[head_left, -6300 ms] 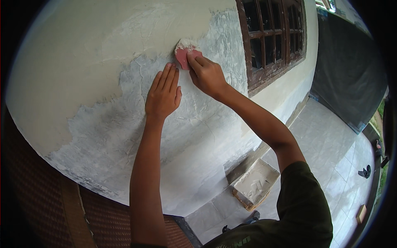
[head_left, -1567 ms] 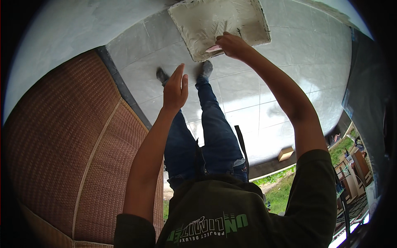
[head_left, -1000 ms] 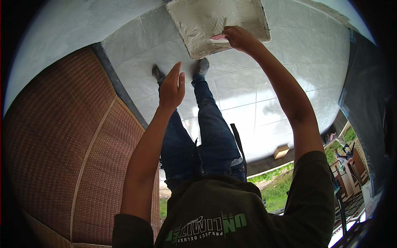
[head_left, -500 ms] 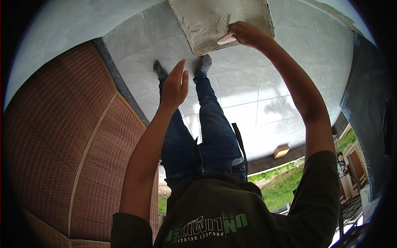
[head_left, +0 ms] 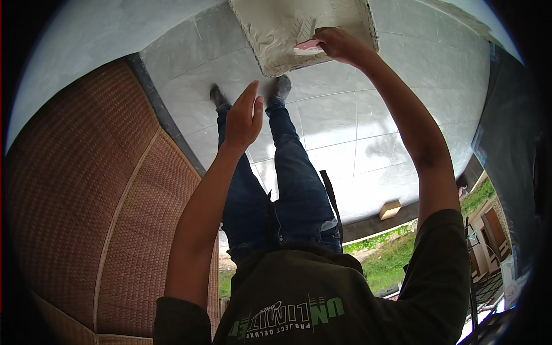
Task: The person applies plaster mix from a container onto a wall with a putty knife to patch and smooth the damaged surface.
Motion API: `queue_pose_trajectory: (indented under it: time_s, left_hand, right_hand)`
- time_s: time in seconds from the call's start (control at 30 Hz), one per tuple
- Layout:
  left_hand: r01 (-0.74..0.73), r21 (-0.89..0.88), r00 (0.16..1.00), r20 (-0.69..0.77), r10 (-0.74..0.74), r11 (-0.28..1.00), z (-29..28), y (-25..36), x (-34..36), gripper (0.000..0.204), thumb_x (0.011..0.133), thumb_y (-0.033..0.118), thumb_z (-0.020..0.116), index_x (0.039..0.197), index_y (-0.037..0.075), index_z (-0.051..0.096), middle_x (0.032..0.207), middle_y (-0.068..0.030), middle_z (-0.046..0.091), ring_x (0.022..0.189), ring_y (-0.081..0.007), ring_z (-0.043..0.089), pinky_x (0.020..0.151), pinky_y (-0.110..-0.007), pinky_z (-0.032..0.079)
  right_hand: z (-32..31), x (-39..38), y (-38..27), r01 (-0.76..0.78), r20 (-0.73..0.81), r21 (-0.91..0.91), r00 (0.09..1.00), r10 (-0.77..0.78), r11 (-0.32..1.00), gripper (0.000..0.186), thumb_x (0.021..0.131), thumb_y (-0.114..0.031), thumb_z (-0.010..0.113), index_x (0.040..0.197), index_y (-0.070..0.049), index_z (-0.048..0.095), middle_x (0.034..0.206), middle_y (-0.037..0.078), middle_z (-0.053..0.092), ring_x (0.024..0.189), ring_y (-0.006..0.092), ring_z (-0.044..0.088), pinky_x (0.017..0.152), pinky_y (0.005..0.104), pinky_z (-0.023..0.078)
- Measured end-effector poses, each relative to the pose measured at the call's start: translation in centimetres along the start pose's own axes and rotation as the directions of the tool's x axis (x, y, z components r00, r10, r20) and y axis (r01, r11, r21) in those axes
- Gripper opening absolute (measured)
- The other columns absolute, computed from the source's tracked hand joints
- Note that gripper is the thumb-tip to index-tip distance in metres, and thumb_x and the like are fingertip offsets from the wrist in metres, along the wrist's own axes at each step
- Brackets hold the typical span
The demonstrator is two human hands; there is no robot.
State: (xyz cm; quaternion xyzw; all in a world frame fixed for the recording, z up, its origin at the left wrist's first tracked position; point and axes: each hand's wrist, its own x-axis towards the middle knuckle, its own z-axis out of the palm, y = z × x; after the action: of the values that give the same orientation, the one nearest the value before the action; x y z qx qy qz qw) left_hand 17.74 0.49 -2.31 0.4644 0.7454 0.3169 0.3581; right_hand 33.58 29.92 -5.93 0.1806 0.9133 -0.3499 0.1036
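A shallow tub (head_left: 374, 24) filled with smooth grey-beige wet paste (head_left: 276, 31) lies on the floor at the top of the view, its far part cut off by the frame. Over its near right part, my right hand (head_left: 340, 45) is closed around a small flat pink scraper (head_left: 309, 48) with a whitish lower edge. Short ridged marks show in the paste beside that hand. My left hand (head_left: 243, 118) hangs in the air above my legs, fingers stretched out and thumb apart, with nothing in it.
Grey tiles (head_left: 328, 115) make up the floor under my feet. A woven brown mat wall (head_left: 138, 201) stands on the left. A small tan block (head_left: 390, 210) rests near the floor's edge, with grass (head_left: 391, 261) beyond. A dark sheet (head_left: 512, 132) hangs at the right.
My right hand has shifted slightly left and up over the tub, and the scraper has turned so more of its pink face shows. My left hand stays nearly still.
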Motion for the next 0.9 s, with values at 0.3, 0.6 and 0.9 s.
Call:
queue_pose_trajectory:
  time_s: [0.3,0.6,0.9]
  left_hand:
    - [-0.005,0.003,1.000,-0.015,0.005,1.000,0.1,0.4,0.0,0.042,0.104,0.021,0.048,0.137,-0.005,0.052,0.134,-0.0281,0.059,0.124,-0.0415,0.058,0.105,-0.043,0.047]
    - [-0.005,0.006,1.000,-0.031,0.005,1.000,0.7,0.4,-0.3,0.041,0.105,0.020,0.046,0.138,-0.004,0.052,0.133,-0.0273,0.060,0.123,-0.0403,0.059,0.104,-0.043,0.047]
    - [0.142,-0.036,0.978,-0.146,-0.146,0.989,-0.4,0.8,-1.5,0.042,0.107,0.022,0.041,0.139,-0.004,0.052,0.132,-0.0253,0.062,0.123,-0.0372,0.060,0.105,-0.041,0.045]
  right_hand:
    - [3.8,1.7,-0.3,0.010,0.109,-0.085,0.994,-0.001,0.996,0.014,0.084,-0.003,0.065,0.098,0.000,0.068,0.098,0.015,0.069,0.097,0.0360,0.067,0.085,0.0458,0.052]
    - [3.0,6.0,-0.7,0.094,0.417,-0.198,0.909,-0.003,0.976,0.031,0.079,0.001,0.067,0.110,-0.001,0.069,0.110,0.019,0.069,0.106,0.0334,0.067,0.087,0.0433,0.054]
    - [-0.9,11.0,-1.5,-0.302,0.855,-0.028,0.487,0.179,0.953,0.047,0.090,-0.009,0.064,0.136,-0.001,0.057,0.127,0.015,0.064,0.103,0.0320,0.068,0.093,0.0466,0.059]
